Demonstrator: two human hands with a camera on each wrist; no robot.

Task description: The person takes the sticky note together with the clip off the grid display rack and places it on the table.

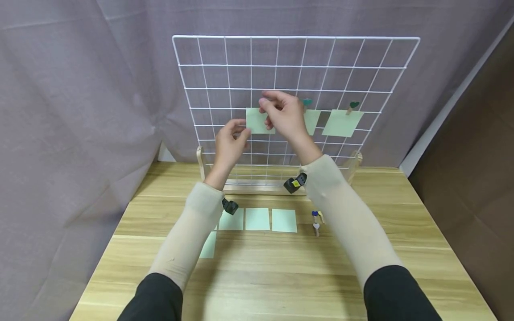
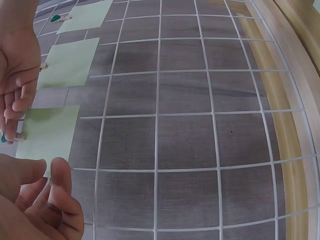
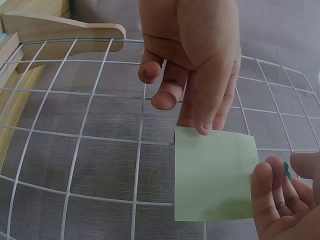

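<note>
Against the white wire grid [image 1: 249, 90], my left hand [image 1: 230, 143] pinches the lower left edge of a pale green sticky note [image 3: 215, 180], its thumb in front and fingers behind. At the note's top edge, my right hand [image 1: 286, 117] has its fingertips around a small wooden clothespin with a green heart [image 3: 287, 170], mostly hidden by the fingers. In the left wrist view the heart [image 2: 4, 138] shows just below those fingers. Farther right on the grid hang two more green notes [image 1: 342, 123], each with a green heart clothespin [image 1: 354, 105].
Several pale green notes [image 1: 257, 219] lie on the wooden table [image 1: 265, 276], one partly under the left forearm. Small heart clothespins [image 1: 316, 227] in blue, yellow and pale lavender sit near the right forearm. Wooden feet [image 1: 200, 158] support the grid before a grey cloth [image 1: 100, 89].
</note>
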